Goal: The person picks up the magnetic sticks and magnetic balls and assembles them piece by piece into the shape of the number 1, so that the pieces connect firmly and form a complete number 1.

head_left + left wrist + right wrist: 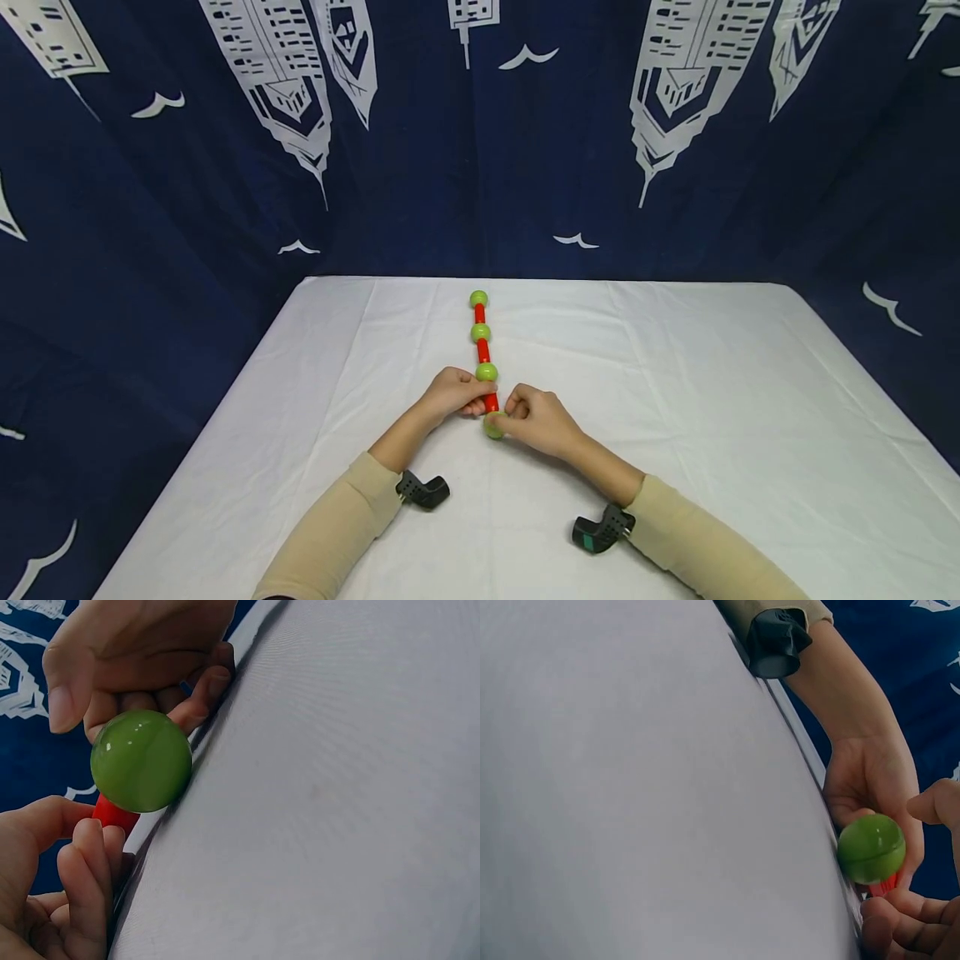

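A straight line of several green balls and 3 red rods, linked alternately, lies on the white-covered table. My left hand pinches the nearest red rod between thumb and fingers; part of that rod is hidden. At the near end sits a glossy green ball. Beside that ball is my right hand, its fingers loosely bent. In the right wrist view its thumb stands away from the ball, with the other fingers below. Whether a right finger touches the ball, I cannot tell.
The rest of the line runs away from me to a far green ball near the table's back edge. A creased white cloth covers the table. Behind it hangs a dark blue curtain with white prints. Each forearm wears a black wrist camera.
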A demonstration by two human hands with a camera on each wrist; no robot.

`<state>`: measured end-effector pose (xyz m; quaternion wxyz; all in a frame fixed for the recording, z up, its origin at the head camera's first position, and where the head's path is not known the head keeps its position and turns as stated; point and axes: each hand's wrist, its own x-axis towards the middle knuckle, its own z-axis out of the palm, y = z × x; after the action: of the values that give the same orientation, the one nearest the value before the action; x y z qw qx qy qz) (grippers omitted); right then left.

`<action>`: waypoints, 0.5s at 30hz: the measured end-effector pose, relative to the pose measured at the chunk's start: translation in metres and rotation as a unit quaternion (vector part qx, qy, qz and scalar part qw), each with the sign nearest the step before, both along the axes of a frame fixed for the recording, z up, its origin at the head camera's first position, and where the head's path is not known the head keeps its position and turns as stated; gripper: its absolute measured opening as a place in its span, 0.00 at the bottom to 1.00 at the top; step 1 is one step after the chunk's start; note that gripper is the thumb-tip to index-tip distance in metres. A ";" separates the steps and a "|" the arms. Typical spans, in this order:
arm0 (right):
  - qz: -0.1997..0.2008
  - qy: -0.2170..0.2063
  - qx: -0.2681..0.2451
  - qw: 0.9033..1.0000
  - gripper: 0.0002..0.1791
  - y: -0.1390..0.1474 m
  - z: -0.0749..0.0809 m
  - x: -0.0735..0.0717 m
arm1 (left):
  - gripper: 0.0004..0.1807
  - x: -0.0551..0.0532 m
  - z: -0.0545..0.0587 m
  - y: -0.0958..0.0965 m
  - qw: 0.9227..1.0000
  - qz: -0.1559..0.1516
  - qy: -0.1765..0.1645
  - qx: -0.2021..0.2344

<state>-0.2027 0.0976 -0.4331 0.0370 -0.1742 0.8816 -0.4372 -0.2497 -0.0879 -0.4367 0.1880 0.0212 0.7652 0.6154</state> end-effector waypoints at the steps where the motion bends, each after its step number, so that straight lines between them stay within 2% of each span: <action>1: -0.001 -0.002 0.000 1.000 0.16 0.002 0.000 0.000 | 0.15 0.000 0.000 0.000 1.000 -0.002 -0.003 0.002; 10: -0.033 0.001 0.007 0.999 0.16 0.031 0.007 -0.008 | 0.17 0.000 0.005 -0.008 1.000 -0.013 -0.022 -0.012; 15: -0.049 0.016 0.030 0.998 0.17 0.056 0.013 -0.012 | 0.17 -0.002 0.006 -0.018 0.999 -0.016 -0.029 -0.034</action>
<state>-0.2147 0.1539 -0.4201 0.0066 -0.1361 0.9024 -0.4088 -0.2518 -0.1060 -0.4306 0.2203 0.0094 0.7793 0.5865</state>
